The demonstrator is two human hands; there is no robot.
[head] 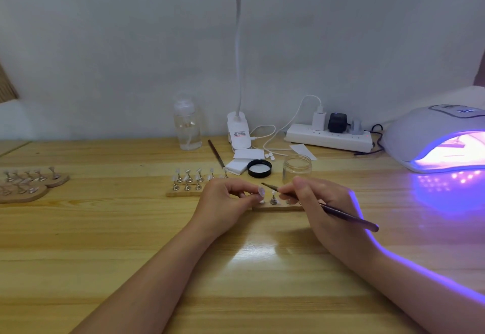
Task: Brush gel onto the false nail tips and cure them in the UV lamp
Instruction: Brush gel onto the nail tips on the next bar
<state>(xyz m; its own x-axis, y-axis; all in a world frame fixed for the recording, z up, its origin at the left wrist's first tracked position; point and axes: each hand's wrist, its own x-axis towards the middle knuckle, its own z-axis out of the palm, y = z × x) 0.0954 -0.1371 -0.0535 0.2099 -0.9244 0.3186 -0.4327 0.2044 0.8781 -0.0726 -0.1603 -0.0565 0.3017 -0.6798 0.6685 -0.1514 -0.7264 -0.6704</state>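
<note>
My left hand point(225, 198) pinches a small metal stand with a clear false nail tip point(260, 191) on top, just above a wooden holder strip point(278, 207). My right hand point(317, 202) grips a thin dark brush point(338, 211), and its bristle end points at that tip. Another stand point(273, 198) is upright on the strip between my hands. An open gel jar point(297, 168) sits behind my right hand, with its black lid point(259, 168) lying beside it. At the right edge the UV lamp point(435, 136) glows purple.
A second wooden strip with several nail stands point(187, 180) lies behind my left hand. More stands on wooden bases point(29, 182) sit far left. Further back are a clear bottle point(187, 126), a clip lamp point(237, 134), a spare brush point(216, 155), white pads point(241, 160) and a power strip point(329, 138).
</note>
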